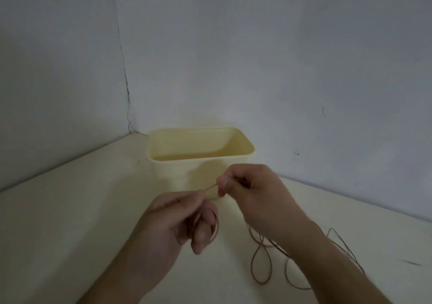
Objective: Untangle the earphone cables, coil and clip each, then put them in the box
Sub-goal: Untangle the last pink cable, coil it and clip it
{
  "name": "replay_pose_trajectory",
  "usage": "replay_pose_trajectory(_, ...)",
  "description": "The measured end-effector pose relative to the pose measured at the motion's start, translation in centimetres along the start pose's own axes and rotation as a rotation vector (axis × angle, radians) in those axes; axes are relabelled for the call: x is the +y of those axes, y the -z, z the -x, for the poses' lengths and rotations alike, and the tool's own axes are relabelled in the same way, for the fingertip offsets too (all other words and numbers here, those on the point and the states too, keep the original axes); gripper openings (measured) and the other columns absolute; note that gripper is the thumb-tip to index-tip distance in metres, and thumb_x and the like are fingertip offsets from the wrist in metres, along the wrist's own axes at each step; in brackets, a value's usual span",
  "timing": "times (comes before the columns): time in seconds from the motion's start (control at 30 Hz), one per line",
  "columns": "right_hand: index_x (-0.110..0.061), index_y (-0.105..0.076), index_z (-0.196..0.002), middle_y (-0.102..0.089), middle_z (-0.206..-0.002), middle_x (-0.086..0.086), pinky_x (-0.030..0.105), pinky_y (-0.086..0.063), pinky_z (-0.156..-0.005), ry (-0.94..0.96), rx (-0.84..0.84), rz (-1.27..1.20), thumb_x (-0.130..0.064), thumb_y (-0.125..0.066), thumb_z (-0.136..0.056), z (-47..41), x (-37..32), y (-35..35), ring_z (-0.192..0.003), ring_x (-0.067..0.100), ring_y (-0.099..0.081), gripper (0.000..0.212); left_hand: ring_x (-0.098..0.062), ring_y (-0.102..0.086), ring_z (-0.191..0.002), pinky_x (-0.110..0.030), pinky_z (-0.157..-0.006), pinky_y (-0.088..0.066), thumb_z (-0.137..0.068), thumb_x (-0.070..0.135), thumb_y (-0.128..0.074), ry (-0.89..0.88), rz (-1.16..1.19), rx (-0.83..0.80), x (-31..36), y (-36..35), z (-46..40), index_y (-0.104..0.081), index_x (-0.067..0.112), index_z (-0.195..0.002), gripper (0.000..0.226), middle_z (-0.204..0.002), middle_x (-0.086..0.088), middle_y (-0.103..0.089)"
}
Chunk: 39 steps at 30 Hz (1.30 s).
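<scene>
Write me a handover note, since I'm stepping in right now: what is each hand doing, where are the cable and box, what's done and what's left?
Left hand: grips a few loops of the thin brown cable.
Right hand: pinches the same cable; a short stretch runs taut between the hands.
The rest of the cable lies in loose loops on the table under the right forearm.
Box: open, behind the hands, nothing visible inside.
Done: coiling begun.
Left: finish the coil, clip it, box it. No clip in view.
</scene>
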State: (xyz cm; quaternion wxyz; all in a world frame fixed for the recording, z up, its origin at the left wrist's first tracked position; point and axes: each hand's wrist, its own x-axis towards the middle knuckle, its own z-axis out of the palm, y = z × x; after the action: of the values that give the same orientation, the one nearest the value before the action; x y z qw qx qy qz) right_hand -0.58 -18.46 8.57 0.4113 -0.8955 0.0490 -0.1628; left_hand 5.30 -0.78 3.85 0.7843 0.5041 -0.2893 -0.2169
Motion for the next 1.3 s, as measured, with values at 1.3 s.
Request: replay_pose_trajectory(1.3,-0.025,-0.063,-0.073,-0.064,-0.071,-0.013,0.017,-0.042,-0.061,0.008,-0.223,0.151,-0.029,-0.054,-0.107,0.4,0.1,-2.0,-0.068,0.005,-0.058,0.036,-0.037,-0.073,-0.106,-0.034,-0.083,-0.062,-0.101,0.019,-0.039,-0.056,0.435,0.068,0.3,1.8,-1.0,-0.073,-0.012,-0.11,0.047,-0.112,-0.029,-0.072)
